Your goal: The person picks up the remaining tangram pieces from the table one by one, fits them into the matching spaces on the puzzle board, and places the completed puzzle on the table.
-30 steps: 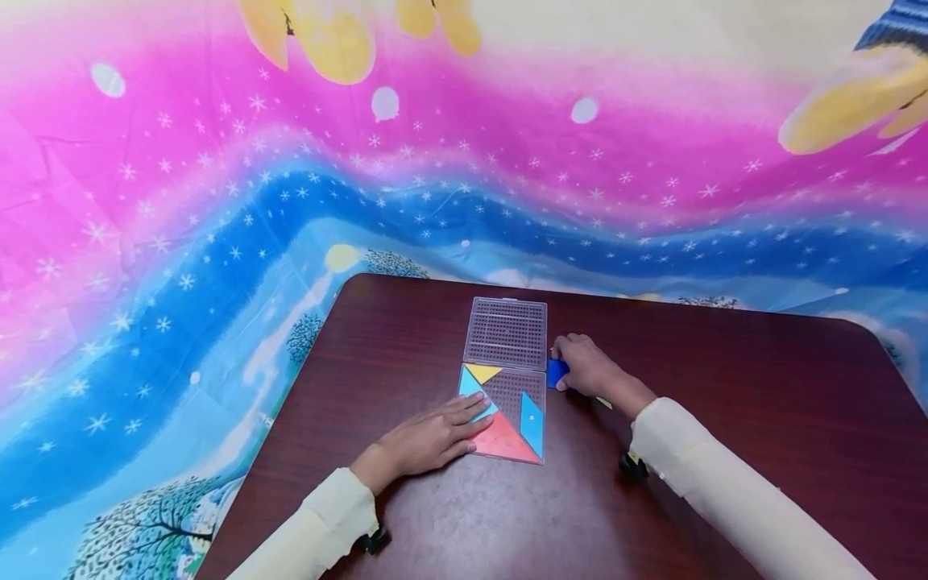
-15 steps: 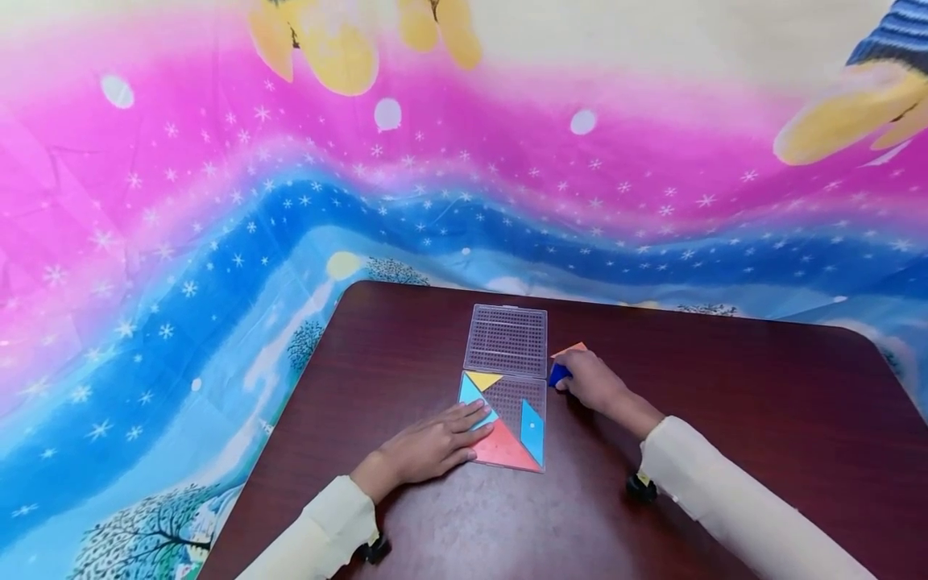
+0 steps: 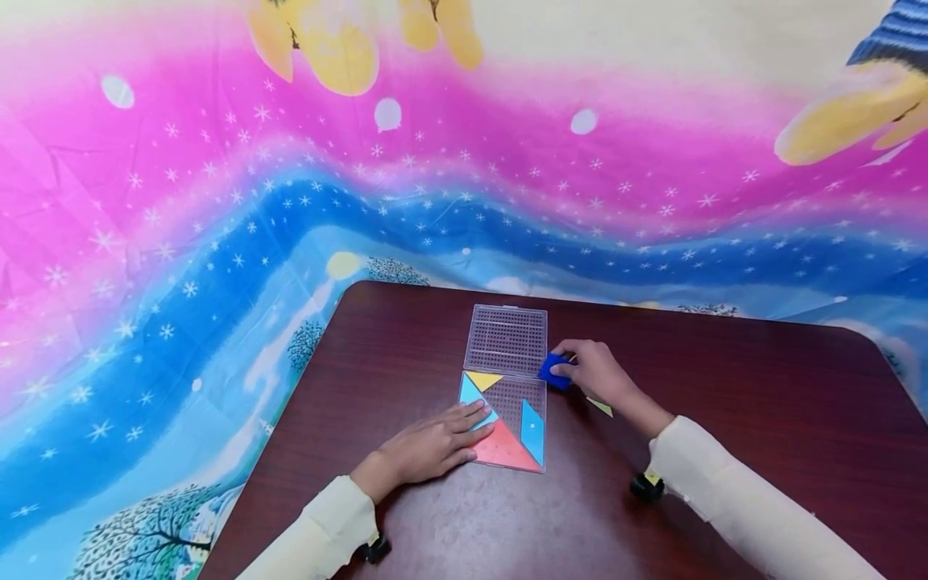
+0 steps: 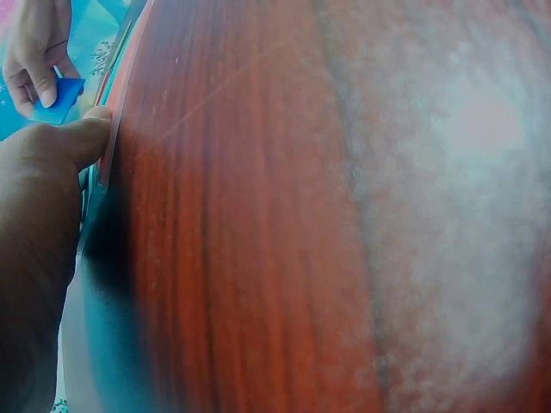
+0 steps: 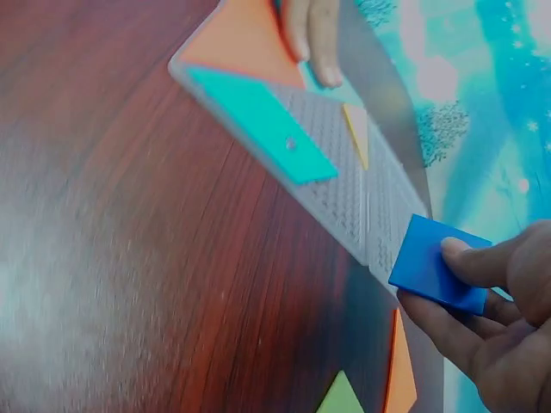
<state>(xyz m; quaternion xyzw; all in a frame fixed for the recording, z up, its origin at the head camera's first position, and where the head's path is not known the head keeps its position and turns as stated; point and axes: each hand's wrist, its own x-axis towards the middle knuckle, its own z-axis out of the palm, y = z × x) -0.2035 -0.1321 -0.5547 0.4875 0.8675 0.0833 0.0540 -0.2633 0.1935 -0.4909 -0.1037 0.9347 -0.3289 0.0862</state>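
My right hand (image 3: pixel 598 374) pinches a blue square tangram piece (image 5: pixel 430 262) between thumb and fingers. In the head view the square overlaps the right edge of the clear hinged case (image 3: pixel 511 395), near its hinge. My left hand (image 3: pixel 428 439) lies with fingers extended over a red triangle (image 3: pixel 513 453) and a light blue triangle (image 3: pixel 471 390) inside the case's near half. That half also has a small yellow triangle (image 3: pixel 483 380) at its upper left and a light blue parallelogram (image 3: pixel 532 431) along its right side.
The case's far half (image 3: pixel 505 338), a dotted panel, lies unfolded behind. Right of the case, a yellow-green triangle (image 3: pixel 600 408) and an orange piece (image 5: pixel 401 370) rest on the dark wooden table (image 3: pixel 696 379). A patterned cloth (image 3: pixel 464 161) hangs beyond the table.
My right hand has picked up the blue square from beside the case, tilting it, and brought it left to the case's edge. My left hand stays on the pieces.
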